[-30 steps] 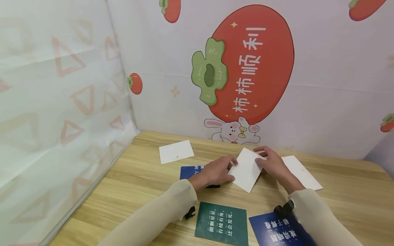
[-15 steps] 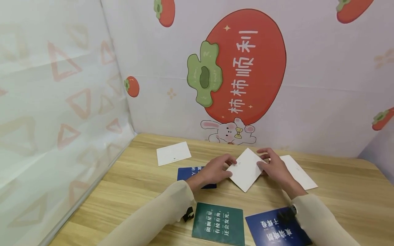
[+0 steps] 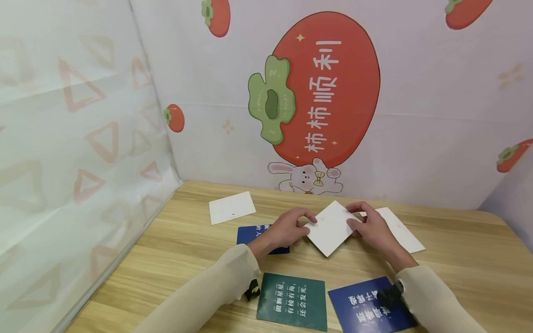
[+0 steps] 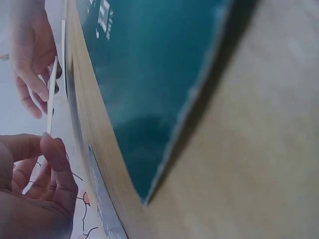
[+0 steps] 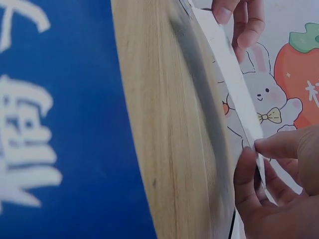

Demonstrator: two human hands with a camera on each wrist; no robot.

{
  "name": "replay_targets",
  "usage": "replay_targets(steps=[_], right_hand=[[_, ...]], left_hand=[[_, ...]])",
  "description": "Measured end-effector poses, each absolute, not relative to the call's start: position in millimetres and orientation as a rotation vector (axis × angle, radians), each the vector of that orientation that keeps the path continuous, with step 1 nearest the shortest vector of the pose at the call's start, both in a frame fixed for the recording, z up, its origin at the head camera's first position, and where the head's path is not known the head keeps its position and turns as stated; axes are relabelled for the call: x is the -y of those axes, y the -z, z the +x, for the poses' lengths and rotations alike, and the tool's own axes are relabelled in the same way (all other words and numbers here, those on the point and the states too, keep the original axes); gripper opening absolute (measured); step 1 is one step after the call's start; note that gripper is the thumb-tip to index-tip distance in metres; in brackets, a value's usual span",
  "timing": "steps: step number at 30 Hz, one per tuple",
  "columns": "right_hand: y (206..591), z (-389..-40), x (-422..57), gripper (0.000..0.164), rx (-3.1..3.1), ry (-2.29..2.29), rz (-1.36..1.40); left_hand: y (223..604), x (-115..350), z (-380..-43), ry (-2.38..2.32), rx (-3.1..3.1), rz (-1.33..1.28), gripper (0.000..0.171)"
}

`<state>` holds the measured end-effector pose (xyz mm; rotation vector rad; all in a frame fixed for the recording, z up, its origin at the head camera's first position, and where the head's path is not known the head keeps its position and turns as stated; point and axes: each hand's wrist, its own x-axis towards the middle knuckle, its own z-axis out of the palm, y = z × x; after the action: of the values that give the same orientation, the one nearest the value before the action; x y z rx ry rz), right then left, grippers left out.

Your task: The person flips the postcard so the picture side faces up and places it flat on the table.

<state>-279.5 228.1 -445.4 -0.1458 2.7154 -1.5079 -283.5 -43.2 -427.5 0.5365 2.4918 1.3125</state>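
A white card is turned corner-forward between the two hands, close over the wooden table. My left hand pinches its left corner with thumb and fingertips. At the opposite corner my right hand holds it, thumb on top and fingers partly hidden beneath. Seen edge-on in the left wrist view, the same white card spans both hands. The right wrist view shows a shadow on the table under the card. Partly behind the left hand lies a blue card; another white card lies beside the right hand.
Nearer the front are a green card with white writing and a blue card, overlapped by the right sleeve. A further white card lies at the back left of the table. A printed cloth hangs behind.
The white card has turned slightly in the hands, which both keep hold of it. The whole head view has shifted a little, moving the scene left; the other cards stay in place.
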Motion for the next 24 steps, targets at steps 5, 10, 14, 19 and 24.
replay_targets(steps=[5,10,14,19,24], right_hand=[[445.7,-275.2,-232.0,0.038,-2.754,1.466,-0.171],[447.5,-272.9,-234.0,0.034,-2.785,1.464,-0.193],[449.5,-273.8,-233.7,0.031,-2.78,1.496,-0.204],[451.1,-275.6,-234.9,0.031,-2.7,1.626,-0.197],[451.0,-276.0,-236.3,0.041,-2.592,1.758,-0.185]], left_hand=[[427.4,41.2,-282.0,-1.344,-2.477,0.508,0.025],[429.1,40.4,-280.3,-1.356,-2.499,0.508,0.025],[430.8,41.6,-280.6,-1.375,-2.49,0.486,0.029],[430.6,41.9,-281.2,-1.409,-2.446,0.495,0.035],[430.3,41.2,-281.5,-1.422,-2.428,0.521,0.033]])
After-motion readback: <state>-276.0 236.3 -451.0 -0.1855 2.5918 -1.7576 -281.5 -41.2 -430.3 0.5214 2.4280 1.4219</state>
